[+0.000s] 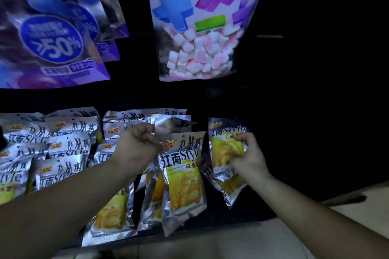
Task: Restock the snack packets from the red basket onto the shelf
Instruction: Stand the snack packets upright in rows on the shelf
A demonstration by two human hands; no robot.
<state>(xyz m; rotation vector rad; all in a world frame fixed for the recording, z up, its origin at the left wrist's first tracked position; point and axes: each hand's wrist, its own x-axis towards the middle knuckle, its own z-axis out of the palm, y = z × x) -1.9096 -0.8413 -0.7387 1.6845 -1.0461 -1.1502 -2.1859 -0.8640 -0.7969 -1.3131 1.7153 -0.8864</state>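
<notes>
Head view: placing step, likely: snack packet (183,176) pinched at top by left hand (137,147); second packet (222,150) clutched by right hand (249,157); both at shelf (248,214) front beside stocked rows (63,149). Red basket unseen. Next: seat each upright, release.

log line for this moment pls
phase: restocking | left hand: pinches middle packet by its top | right hand: grips right packet | shelf packets: stacked at left

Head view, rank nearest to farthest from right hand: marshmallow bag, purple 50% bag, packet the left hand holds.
1. Packet in the left hand, just left of the right hand.
2. Marshmallow bag, hanging above.
3. Purple bag, far upper left.
</notes>
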